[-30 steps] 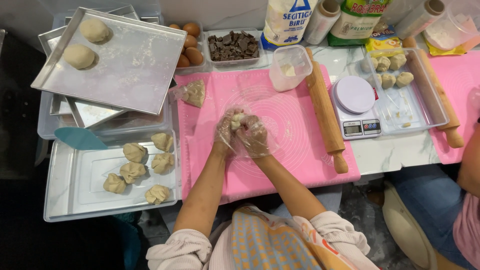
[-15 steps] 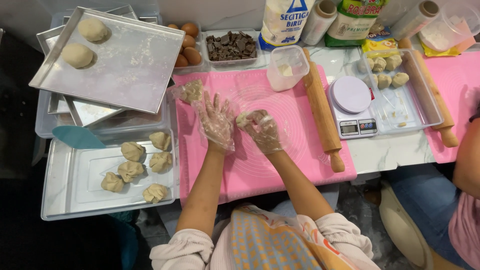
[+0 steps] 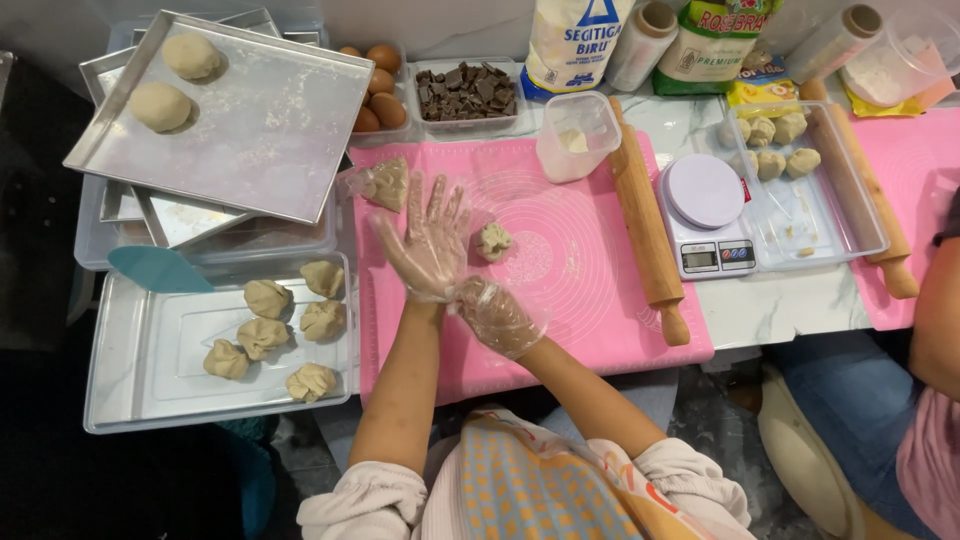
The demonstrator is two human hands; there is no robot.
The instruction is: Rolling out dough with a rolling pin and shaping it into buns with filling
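Left hand [image 3: 428,245] and right hand [image 3: 497,315] in thin, crinkled clear plastic gloves; matt pink silicone mat [image 3: 580,250]; soft, floury dough piece [image 3: 493,241]; smooth wooden rolling pin [image 3: 646,220]; brushed metal tray [image 3: 270,120].

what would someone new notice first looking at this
Probably the two gloved hands over the pink mat: the left hand spread open, the right hand tugging at its wrist. Right beside them a small dough piece lies on the mat. To the left, a tray holds six dough lumps, and a rolling pin lies along the mat's right side.
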